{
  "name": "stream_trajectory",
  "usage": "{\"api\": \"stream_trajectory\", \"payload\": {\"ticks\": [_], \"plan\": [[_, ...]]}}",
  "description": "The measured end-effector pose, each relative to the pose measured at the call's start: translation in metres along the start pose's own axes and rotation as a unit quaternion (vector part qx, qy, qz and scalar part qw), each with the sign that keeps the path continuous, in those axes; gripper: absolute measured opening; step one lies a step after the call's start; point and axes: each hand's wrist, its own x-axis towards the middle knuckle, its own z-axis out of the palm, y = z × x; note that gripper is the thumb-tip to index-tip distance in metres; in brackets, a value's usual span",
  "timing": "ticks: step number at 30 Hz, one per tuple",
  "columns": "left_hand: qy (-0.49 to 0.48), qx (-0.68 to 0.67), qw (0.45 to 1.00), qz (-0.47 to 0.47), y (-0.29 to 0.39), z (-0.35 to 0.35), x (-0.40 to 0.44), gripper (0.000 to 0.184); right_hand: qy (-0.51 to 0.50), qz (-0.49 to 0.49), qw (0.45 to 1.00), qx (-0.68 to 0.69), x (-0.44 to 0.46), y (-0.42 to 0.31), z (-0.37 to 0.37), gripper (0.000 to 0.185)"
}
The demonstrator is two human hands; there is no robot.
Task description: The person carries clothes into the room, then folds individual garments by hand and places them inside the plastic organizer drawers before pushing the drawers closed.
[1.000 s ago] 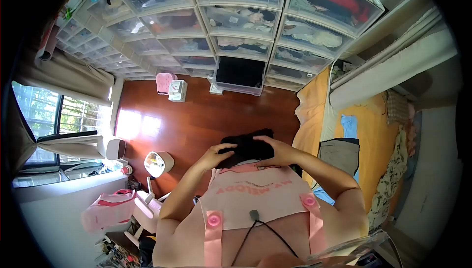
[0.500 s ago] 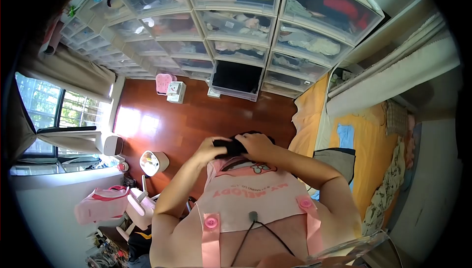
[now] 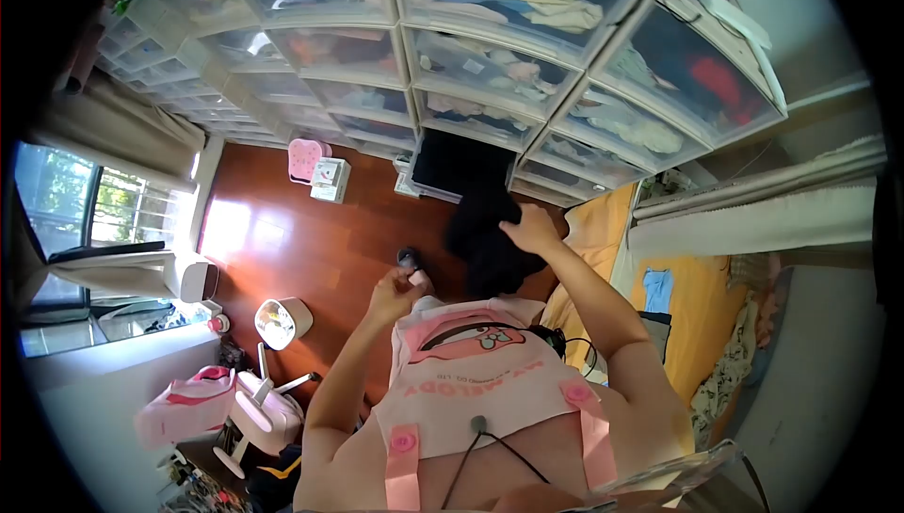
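A black garment (image 3: 490,242) hangs in loose folds from my right hand (image 3: 529,231), whose fingers are closed on its upper right edge. It is bunched in front of my legs, just below a pulled-out clear drawer (image 3: 452,197) with black cloth (image 3: 461,163) inside. My left hand (image 3: 391,295) is apart from the garment, fingers loosely curled with gaps between them and nothing visible in them. Beyond its fingertips a dark shoe or slipper (image 3: 408,257) shows on my foot.
Stacked clear drawers (image 3: 490,61) full of clothes line the wall ahead. A pink stool (image 3: 307,159) and a white box (image 3: 330,180) stand on the wooden floor. Left are a white bin (image 3: 282,323) and a pink chair (image 3: 268,405); right is a bed with an orange sheet (image 3: 711,344).
The black garment has gone from bunched at my chest to hanging lower, nearer the drawer. My left hand has let go of it; my right hand has moved forward with it.
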Motion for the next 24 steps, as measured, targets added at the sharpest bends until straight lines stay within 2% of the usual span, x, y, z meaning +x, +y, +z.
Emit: {"api": "stream_trajectory", "payload": {"ticks": [1,2,5,8,10,11,13,16,18,19,20,21,22,23,24], "plan": [[-0.031,0.034,0.999,-0.025,-0.014,-0.006,0.009,0.051,-0.009,0.036,0.999,0.023,0.021,0.002,0.004,0.050],[-0.062,0.067,0.995,-0.046,-0.027,-0.011,0.021,0.048,0.009,0.032,0.997,0.065,0.039,0.005,0.010,0.051],[-0.095,0.039,0.993,-0.066,-0.062,-0.015,0.052,0.045,0.050,0.089,0.989,0.107,0.109,0.015,0.047,0.052],[-0.134,0.067,0.986,-0.068,-0.061,-0.028,0.090,0.043,0.068,0.124,0.965,0.220,0.170,0.002,0.071,0.049],[-0.130,0.093,0.981,-0.114,-0.048,-0.035,0.123,0.046,0.090,0.135,0.926,0.341,0.196,-0.016,0.063,0.045],[-0.127,0.106,0.977,-0.135,-0.043,-0.035,0.144,0.047,0.104,0.141,0.919,0.353,0.210,-0.014,0.062,0.042],[-0.098,0.115,0.983,-0.102,-0.045,-0.029,0.182,0.049,0.131,0.157,0.902,0.380,0.232,-0.001,0.071,0.037],[-0.084,0.135,0.985,-0.072,-0.081,-0.014,0.246,0.052,0.111,0.122,0.839,0.518,0.270,0.058,0.116,0.042],[-0.066,0.145,0.984,-0.078,-0.096,0.011,0.294,0.051,0.082,0.173,0.814,0.548,0.297,0.107,0.155,0.053],[-0.088,0.199,0.972,-0.088,-0.116,0.025,0.322,0.050,0.084,0.191,0.805,0.556,0.311,0.136,0.183,0.056],[-0.064,0.236,0.967,-0.068,-0.125,0.039,0.344,0.050,0.085,0.214,0.796,0.560,0.321,0.165,0.205,0.059],[-0.045,0.273,0.960,-0.052,-0.132,0.050,0.363,0.051,0.065,0.292,0.797,0.526,0.329,0.189,0.222,0.069],[-0.016,0.267,0.963,0.028,-0.140,0.060,0.385,0.054,0.138,0.227,0.858,0.439,0.339,0.241,0.269,0.071],[0.012,0.260,0.960,0.106,-0.146,0.070,0.406,0.056,0.077,0.232,0.947,0.208,0.357,0.295,0.296,0.074],[0.070,0.272,0.943,0.177,-0.148,0.082,0.423,0.061,0.006,0.223,0.974,-0.030,0.360,0.334,0.314,0.076]]}}
